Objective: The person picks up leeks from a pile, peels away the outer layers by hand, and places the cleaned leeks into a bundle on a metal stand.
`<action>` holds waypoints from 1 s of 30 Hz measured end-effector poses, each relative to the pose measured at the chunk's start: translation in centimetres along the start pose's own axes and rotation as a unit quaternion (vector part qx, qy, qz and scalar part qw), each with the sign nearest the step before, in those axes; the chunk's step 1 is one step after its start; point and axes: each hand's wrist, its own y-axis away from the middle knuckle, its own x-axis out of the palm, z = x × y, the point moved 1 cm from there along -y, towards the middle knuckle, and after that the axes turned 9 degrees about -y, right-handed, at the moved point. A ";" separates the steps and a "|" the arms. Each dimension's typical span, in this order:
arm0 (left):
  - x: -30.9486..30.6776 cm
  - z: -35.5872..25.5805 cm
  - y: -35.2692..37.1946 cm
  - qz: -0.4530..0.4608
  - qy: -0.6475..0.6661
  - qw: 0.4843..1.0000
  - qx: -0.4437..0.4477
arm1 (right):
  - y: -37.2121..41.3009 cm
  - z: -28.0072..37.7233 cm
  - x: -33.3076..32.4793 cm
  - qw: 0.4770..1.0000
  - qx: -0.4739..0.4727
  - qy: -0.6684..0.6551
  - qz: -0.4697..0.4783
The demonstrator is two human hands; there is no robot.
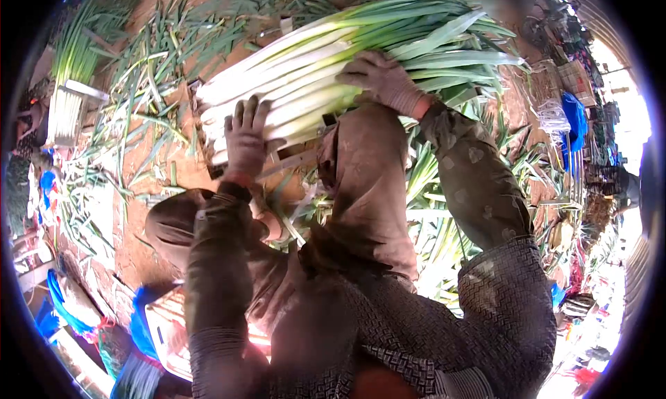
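Over leaf-strewn brown ground (132, 257), leeks (291, 76) slant lengthwise, leaves (444, 38) upper right; left hand (246, 143) and right hand (383, 81) spread, unclenched, upon them

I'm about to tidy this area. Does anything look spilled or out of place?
Loose green leaves lie strewn across the brown ground, left of the stalks. They look messy, pointing every way, whereas the stalks under the left hand and right hand lie roughly side by side.

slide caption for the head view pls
Gloved left hand and gloved right hand on a pile of leeks.
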 end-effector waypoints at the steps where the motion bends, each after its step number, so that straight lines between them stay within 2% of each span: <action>1: 0.5 -0.2 0.4 0.017 0.019 0.999 -0.034 | 0.0 -0.5 -0.9 1.000 -0.004 0.028 0.010; 2: 0.1 -0.3 0.1 0.064 0.047 0.995 -0.054 | 0.2 -1.2 -1.8 0.998 -0.004 0.057 0.023; 4: -0.3 0.2 0.2 0.065 0.072 0.995 -0.039 | 1.3 -1.8 -3.0 0.993 -0.008 0.100 0.058; 5: -0.3 0.1 -0.1 0.077 0.042 0.995 -0.039 | 2.1 -2.9 -4.0 0.990 0.043 0.117 0.061; 8: 0.1 0.2 0.0 0.067 0.019 0.997 -0.028 | 5.7 -6.3 -8.1 0.957 0.102 0.236 0.133; 10: 0.1 0.2 0.0 0.071 0.009 0.997 -0.025 | 8.8 -10.0 -10.5 0.880 0.214 0.373 0.201; 11: 0.1 0.3 0.0 0.073 0.003 0.997 -0.026 | 10.9 -12.0 -11.9 0.854 0.254 0.401 0.215; 13: 0.4 0.5 0.0 0.064 0.003 0.998 -0.024 | 15.9 -15.6 -15.0 0.834 0.341 0.400 0.167; 15: 0.6 0.6 0.3 0.068 0.010 0.997 -0.028 | 19.5 -16.9 -17.6 0.824 0.391 0.392 0.123; 17: 0.7 0.5 0.3 0.075 0.022 0.996 -0.034 | 20.9 -14.4 -19.6 0.796 0.417 0.420 0.125; 18: 0.5 0.4 0.2 0.073 0.018 0.997 -0.033 | 19.1 -11.2 -19.7 0.832 0.433 0.343 0.050; 19: 0.2 0.2 0.0 0.079 0.023 0.996 -0.035 | 18.4 -11.0 -18.7 0.881 0.421 0.215 -0.016; 20: -0.1 0.1 -0.2 0.089 0.026 0.995 -0.035 | 14.6 -6.7 -17.7 0.904 0.379 0.197 -0.013; 21: 0.1 0.1 -0.1 0.087 0.028 0.995 -0.033 | 13.3 -4.2 -15.8 0.952 0.249 0.166 -0.070; 22: 0.2 0.2 0.1 0.089 0.028 0.995 -0.030 | 11.2 -1.3 -13.8 0.974 0.136 0.173 -0.059; 23: 0.3 0.2 0.1 0.089 0.025 0.995 -0.028 | 9.3 0.1 -11.6 0.980 0.120 0.154 -0.041; 25: 0.5 0.3 -0.1 0.085 0.031 0.995 -0.028 | 6.1 0.7 -7.3 0.984 0.091 0.135 -0.066; 27: 0.5 0.2 -0.2 0.096 0.029 0.994 -0.034 | 4.1 -1.2 -3.1 0.987 0.094 0.104 -0.074; 30: 0.0 0.4 -0.5 0.091 0.042 0.995 -0.027 | 2.8 -3.2 -2.1 0.990 0.083 0.080 -0.086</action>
